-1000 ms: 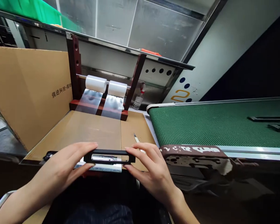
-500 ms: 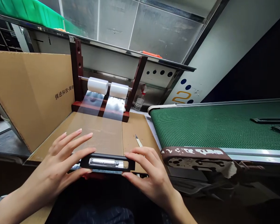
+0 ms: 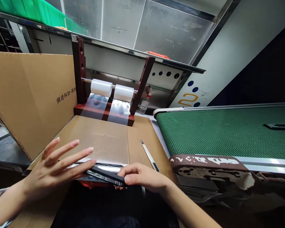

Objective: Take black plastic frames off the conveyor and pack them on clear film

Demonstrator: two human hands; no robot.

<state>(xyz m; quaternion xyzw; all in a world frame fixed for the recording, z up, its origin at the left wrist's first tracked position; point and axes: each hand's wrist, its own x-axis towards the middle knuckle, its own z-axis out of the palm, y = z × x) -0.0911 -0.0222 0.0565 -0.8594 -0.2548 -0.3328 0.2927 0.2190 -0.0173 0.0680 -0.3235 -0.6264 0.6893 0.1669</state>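
Observation:
A black slotted plastic frame [image 3: 106,175] is tilted almost edge-on at the front of the cardboard board [image 3: 97,141]. My right hand [image 3: 142,177] pinches its right end between thumb and fingers. My left hand [image 3: 57,167] lies spread, its fingertips at the frame's left end, with nothing gripped. Behind the frame is a flat metal-edged piece [image 3: 102,167], partly hidden. A utility knife [image 3: 149,155] lies on the board to the right, apart from both hands. Two white rolls of clear film [image 3: 101,88] hang on a rod, their strips reaching down to a dark red wooden stand [image 3: 104,111].
A green mesh conveyor belt [image 3: 223,133] runs along the right, with a worn brown-and-white end guard [image 3: 209,164]. An upright printed cardboard panel [image 3: 30,101] stands at the left. A plastic bottle [image 3: 144,104] is behind the stand, below a steel shelf edge [image 3: 137,53].
The black frame has tipped from lying flat to nearly edge-on. My left hand has slid left off it, fingers spreading, and my right hand has turned over its right end. The metal-edged piece now shows.

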